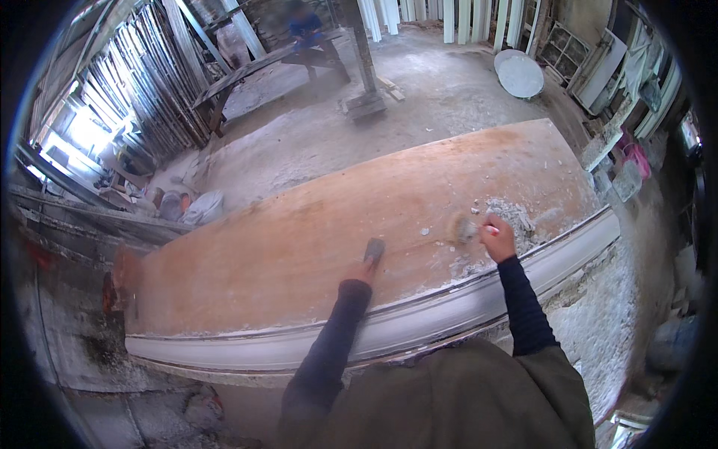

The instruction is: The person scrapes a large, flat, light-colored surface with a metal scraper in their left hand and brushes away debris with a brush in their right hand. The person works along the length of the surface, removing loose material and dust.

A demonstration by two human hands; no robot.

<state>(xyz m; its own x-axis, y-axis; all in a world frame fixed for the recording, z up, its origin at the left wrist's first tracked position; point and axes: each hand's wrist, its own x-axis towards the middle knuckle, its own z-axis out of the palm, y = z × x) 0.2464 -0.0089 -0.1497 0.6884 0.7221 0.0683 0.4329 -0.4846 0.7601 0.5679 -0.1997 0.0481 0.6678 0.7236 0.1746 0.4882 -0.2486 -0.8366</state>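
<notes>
White plaster moulding (419, 318) runs along the bench edge right under both forearms. Left hand (364, 271) grips a flat scraper (374, 249) on the wooden board (299, 239). Right hand (499, 239) is closed round a brush (467, 228), plaster crumbs (516, 217) just beyond it.

A long reddish-brown board (314, 232) carries white plaster crumbs (516, 221) and a white moulding (419, 318) along its near edge.

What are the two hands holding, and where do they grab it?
The left hand holds a flat grey scraper by its near end. The right hand grips a brush by its red handle; the bristles are blurred over white crumbs on the wooden table.
</notes>
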